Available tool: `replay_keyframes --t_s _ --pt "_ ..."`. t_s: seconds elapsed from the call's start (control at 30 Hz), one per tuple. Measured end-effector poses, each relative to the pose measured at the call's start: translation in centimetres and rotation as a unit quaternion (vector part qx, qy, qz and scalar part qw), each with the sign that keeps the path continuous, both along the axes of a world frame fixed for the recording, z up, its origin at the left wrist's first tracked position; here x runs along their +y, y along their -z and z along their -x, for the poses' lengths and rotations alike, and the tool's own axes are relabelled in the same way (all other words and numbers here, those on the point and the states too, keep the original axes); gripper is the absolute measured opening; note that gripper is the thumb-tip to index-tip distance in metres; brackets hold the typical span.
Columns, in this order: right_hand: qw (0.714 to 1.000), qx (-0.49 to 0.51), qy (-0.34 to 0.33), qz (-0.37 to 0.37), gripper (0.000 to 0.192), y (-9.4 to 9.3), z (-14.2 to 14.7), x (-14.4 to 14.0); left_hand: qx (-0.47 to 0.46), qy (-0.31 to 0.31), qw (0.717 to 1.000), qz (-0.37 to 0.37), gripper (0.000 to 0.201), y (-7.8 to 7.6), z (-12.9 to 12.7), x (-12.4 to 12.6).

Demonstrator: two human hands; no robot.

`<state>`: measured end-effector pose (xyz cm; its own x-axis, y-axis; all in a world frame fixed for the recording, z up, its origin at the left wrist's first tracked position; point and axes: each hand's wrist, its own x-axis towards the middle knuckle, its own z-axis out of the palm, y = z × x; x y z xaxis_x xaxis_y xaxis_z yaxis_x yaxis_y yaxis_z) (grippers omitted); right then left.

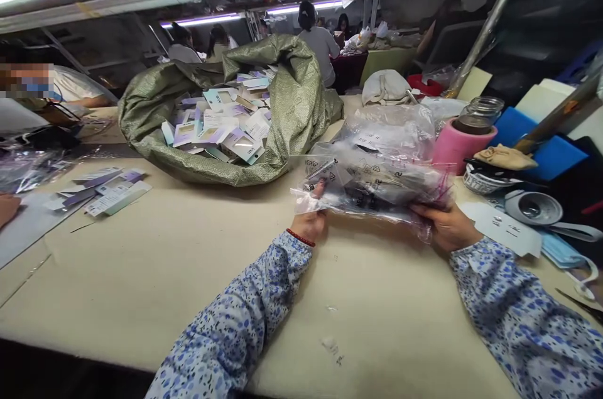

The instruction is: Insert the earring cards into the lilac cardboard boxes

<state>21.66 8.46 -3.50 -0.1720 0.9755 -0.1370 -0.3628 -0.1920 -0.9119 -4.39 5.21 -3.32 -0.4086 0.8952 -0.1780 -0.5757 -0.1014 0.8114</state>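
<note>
Between my two hands a clear plastic bag [372, 188] with black printing and recycling marks is held up over the table. Dark and pale contents show through it, but I cannot make out what they are. My left hand [311, 215], a red bead bracelet at its wrist, grips the bag's left end. Around the pinkish right end are the fingers of my right hand [445, 223]. Just behind lies more clear plastic [400, 125] with a white label. Left of it stands a green woven sack [301, 103], rolled open and full of small printed boxes [211, 129].
Several flat cartons [110, 188] lie left on the cream table [188, 286], near another person's hand [7, 207]. At right are a pink roll [461, 144] with a glass jar [480, 113], a white tape roll [532, 205], a blue mask [560, 248] and scissors [584, 306].
</note>
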Motion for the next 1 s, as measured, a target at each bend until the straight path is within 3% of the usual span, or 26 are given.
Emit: replay_keyframes --t_s 0.13,0.3,0.4,0.47,0.53,0.57,0.63,0.67,0.7,0.77,0.83,0.9,0.97,1.0 --pt "0.995 -0.057 -0.051 0.063 0.038 -0.5 -1.8 0.9 0.031 0.039 0.999 0.014 0.036 0.5 1.9 0.6" --pt "0.982 -0.1 -0.112 0.116 0.029 -0.3 -2.0 1.2 0.118 0.08 0.989 0.047 0.033 2.0 1.8 0.5" --pt "0.98 -0.095 -0.099 0.143 0.031 -0.4 -1.8 1.3 0.181 0.047 0.981 0.045 0.031 2.2 2.1 0.4" --pt "0.979 -0.094 -0.096 0.151 0.031 -0.5 -1.7 1.3 0.253 -0.004 0.967 0.039 0.045 1.8 2.6 0.2" --pt "0.98 -0.096 -0.094 0.149 0.029 -0.4 -1.7 1.4 0.406 -0.05 0.912 0.027 0.068 1.1 3.2 -0.1" --pt "0.98 -0.097 -0.094 0.144 0.029 -0.3 -1.7 1.4 0.502 -0.064 0.862 0.024 0.073 0.8 3.4 -0.3" --pt "0.982 -0.1 -0.095 0.131 0.029 -0.1 -1.7 1.6 0.663 -0.06 0.746 0.022 0.065 0.3 3.7 -0.4" --pt "0.982 -0.101 -0.097 0.124 0.03 0.1 -1.8 1.6 0.705 -0.05 0.707 0.021 0.054 0.2 3.8 -0.4" --pt "0.983 -0.101 -0.1 0.117 0.03 0.2 -1.8 1.6 0.722 -0.039 0.69 0.016 0.04 0.2 3.9 -0.4" --pt "0.984 -0.1 -0.1 0.107 0.032 0.3 -1.8 1.6 0.714 -0.017 0.7 -0.002 0.017 0.2 4.0 -0.2" --pt "0.985 -0.101 -0.095 0.106 0.032 0.3 -1.7 1.6 0.665 -0.008 0.747 -0.015 0.01 0.1 3.7 0.0" --pt "0.984 -0.104 -0.093 0.108 0.032 0.2 -1.6 1.5 0.556 0.003 0.831 -0.023 0.015 -0.4 3.0 -0.1" --pt "0.984 -0.107 -0.093 0.107 0.033 0.2 -1.6 1.5 0.387 0.03 0.921 -0.038 0.023 -1.2 1.9 -0.3" --pt "0.984 -0.107 -0.093 0.104 0.033 0.2 -1.6 1.4 0.3 0.053 0.951 -0.048 0.028 -1.5 1.4 -0.4"
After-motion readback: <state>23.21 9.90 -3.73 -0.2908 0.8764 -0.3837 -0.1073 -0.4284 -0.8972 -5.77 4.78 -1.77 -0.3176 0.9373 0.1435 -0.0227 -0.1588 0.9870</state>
